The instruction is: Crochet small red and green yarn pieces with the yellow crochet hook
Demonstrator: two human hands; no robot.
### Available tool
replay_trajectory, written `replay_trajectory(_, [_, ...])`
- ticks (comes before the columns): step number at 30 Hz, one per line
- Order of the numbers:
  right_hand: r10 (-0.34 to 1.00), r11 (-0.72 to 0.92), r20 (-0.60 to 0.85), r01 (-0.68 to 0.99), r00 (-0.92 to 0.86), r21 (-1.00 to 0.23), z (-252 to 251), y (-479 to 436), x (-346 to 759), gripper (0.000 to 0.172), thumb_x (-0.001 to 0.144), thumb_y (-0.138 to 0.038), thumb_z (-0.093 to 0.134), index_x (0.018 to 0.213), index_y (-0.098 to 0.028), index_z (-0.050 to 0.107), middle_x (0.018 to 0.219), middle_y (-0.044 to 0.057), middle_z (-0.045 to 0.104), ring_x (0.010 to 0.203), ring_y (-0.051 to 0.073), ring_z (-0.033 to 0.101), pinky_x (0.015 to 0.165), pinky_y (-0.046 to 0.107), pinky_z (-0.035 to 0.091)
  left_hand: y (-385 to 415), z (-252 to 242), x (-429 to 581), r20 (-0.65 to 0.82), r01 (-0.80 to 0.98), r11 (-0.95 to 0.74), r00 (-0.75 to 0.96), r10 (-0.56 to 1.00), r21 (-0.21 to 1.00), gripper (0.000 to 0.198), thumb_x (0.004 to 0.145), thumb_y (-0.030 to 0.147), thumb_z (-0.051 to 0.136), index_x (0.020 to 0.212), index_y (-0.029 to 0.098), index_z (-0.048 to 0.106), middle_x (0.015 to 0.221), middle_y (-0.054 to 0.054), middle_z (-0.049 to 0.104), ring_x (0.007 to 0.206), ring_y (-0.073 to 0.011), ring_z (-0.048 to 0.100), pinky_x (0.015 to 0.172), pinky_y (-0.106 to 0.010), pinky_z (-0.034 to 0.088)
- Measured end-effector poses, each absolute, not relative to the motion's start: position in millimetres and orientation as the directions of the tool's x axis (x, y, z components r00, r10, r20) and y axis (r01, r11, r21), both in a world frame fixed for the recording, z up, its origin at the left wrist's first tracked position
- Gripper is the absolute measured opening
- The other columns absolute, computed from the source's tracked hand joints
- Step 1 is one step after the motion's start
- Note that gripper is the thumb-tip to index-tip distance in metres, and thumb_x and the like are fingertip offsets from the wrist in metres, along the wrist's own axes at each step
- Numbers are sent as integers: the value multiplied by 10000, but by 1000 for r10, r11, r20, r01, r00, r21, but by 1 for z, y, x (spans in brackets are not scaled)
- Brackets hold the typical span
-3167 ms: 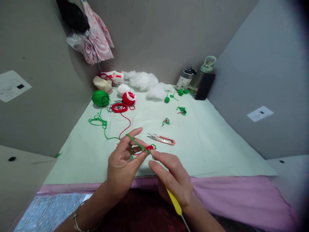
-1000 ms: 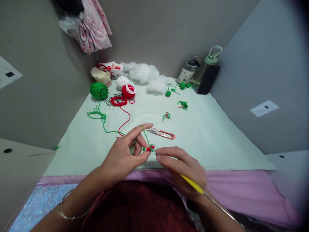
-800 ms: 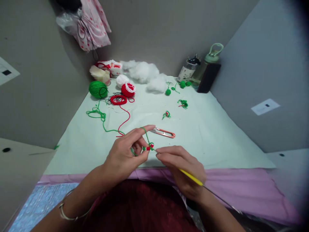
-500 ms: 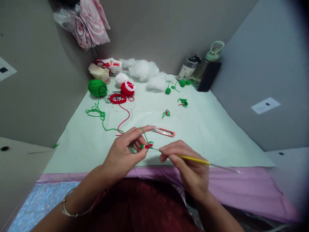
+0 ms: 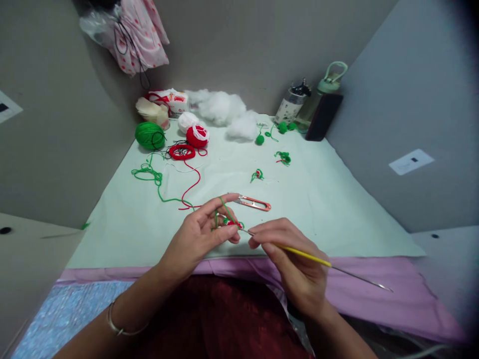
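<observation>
Compared with half a second ago, the left hand (image 5: pixel 200 233) is extending its thumb farther toward three o'clock, pinching the small, knobbly red-and-green crocheted piece (image 5: pixel 232 223) between the hands. The right hand (image 5: pixel 295 259) is gripping the slender yellow-handled metal hook (image 5: pixel 307 256), now slanting more steeply toward four o'clock. Green yarn (image 5: pixel 226 208) is looping over the left forefinger; fluffy white stuffing (image 5: pixel 222 108) is sitting at twelve o'clock from the piece.
</observation>
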State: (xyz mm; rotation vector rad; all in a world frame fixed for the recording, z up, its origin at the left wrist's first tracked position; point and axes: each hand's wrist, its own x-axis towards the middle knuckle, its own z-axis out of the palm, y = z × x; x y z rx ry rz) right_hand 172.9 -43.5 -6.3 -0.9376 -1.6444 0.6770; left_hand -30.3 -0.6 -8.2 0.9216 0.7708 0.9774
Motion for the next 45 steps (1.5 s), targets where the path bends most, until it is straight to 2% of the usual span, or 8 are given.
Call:
replay_trajectory(7, [824,564,543,309,-159,-766,-6,-45,176,284,989,-43,632,1108,-250,786,1047,56,791,932,174,771,748,278,635,-1,-7,-27,-143,-289,238,315,938,927,530,872,239,841,1385,232,708,932,-6,698,795,-151,708,830,-306,568])
replay_trajectory(14, [792,608,573,344,-209,-715,-3,-47,175,318,988,-13,611,1161,-233,763,1094,76,776,923,155,768,730,252,640,-2,-7,-24,-140,-323,242,309,941,915,525,849,216,867,1350,249,716,917,30,683,776,-113,699,814,-260,557])
replay_trajectory(26, [821,569,551,273,-146,-776,-9,-47,173,317,995,-4,618,1157,-233,767,1068,50,768,1021,148,746,837,253,613,-2,-6,-21,-111,-283,191,275,955,940,595,817,140,836,1383,217,669,915,25,661,808,-109,649,809,-238,543])
replay_trajectory(31, [878,475,473,232,-67,-849,-13,-50,167,269,1019,-65,620,1108,-248,795,1023,46,762,1003,164,726,845,283,598,-3,-13,-19,-37,-249,98,240,970,964,597,841,112,788,1413,211,646,921,24,648,833,-103,597,819,-220,518])
replay_trajectory(34, [907,415,420,124,18,-902,-14,-50,160,245,1027,-109,630,1057,-266,816,970,32,758,936,155,711,806,278,593,-3,-17,-18,-11,-239,67,229,973,969,580,857,108,771,1413,218,650,920,23,639,850,-106,583,843,-222,505])
replay_trajectory(38, [949,308,295,-136,108,-942,-18,-46,154,184,1004,-179,689,1004,-274,846,961,24,767,796,132,719,746,268,615,-5,-22,-18,17,-235,38,226,974,971,541,872,113,761,1389,244,671,924,26,637,842,-106,572,833,-222,491])
replay_trajectory(42, [988,139,109,-328,109,-934,-20,-41,154,104,956,-265,761,943,-256,864,866,31,782,706,131,724,668,247,617,-7,-26,-19,51,-209,-5,216,975,978,517,879,115,768,1366,273,700,927,23,648,872,-113,577,850,-225,478])
replay_trajectory(45, [997,51,24,-419,69,-907,-18,-39,155,94,935,-287,782,914,-245,864,807,31,789,673,123,713,657,231,610,-8,-27,-20,58,-193,-16,215,975,981,517,885,109,768,1363,300,714,932,23,651,883,-113,580,847,-219,475])
